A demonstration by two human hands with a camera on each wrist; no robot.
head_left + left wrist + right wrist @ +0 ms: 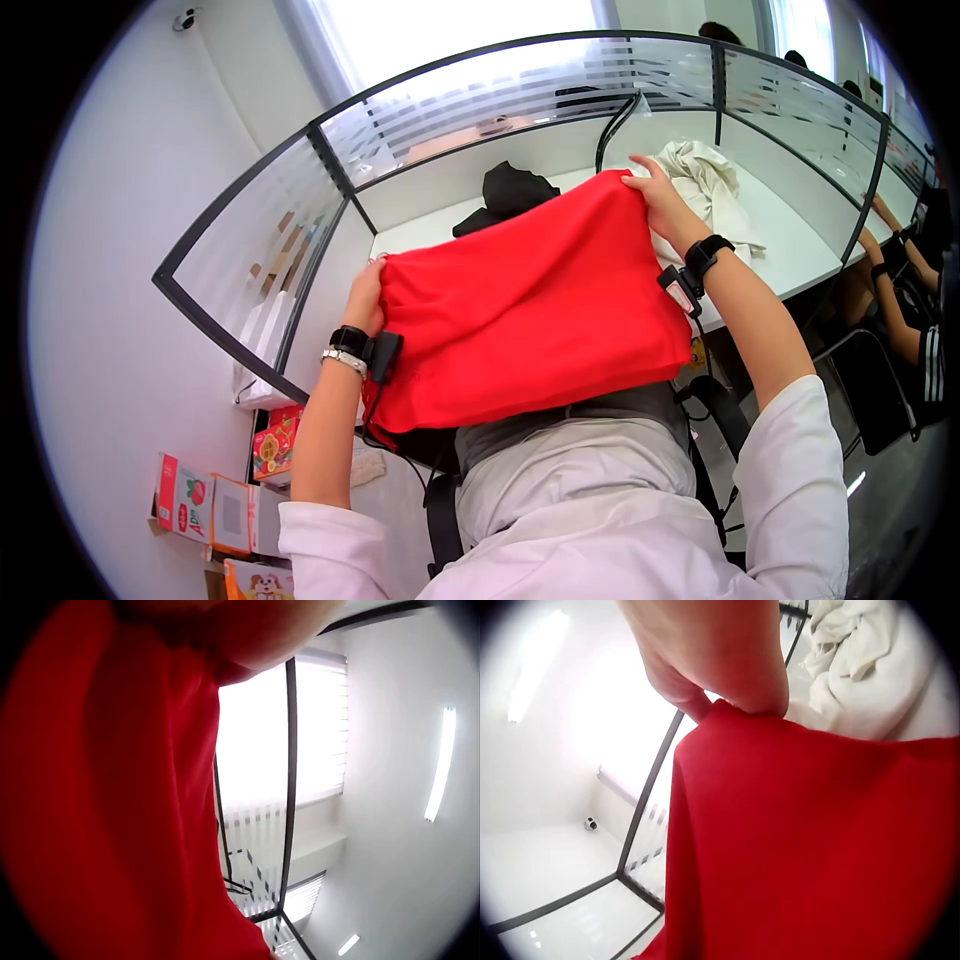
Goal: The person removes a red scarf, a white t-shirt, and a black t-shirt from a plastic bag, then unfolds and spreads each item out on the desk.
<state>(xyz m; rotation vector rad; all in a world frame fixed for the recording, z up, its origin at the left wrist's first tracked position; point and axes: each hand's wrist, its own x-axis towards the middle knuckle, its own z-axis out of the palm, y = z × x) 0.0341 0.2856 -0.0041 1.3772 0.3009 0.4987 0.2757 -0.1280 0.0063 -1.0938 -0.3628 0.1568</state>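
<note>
Head view: the left hand (366, 302) and right hand (670, 210) each have a pinching grip on an upper corner of the red cloth (540, 325), above the lap (580, 455); I'd level both, drawing gently apart to smooth it.

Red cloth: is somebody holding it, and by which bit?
Yes, the red cloth is held by its upper corners: one in the left hand, one in the right hand.
</note>
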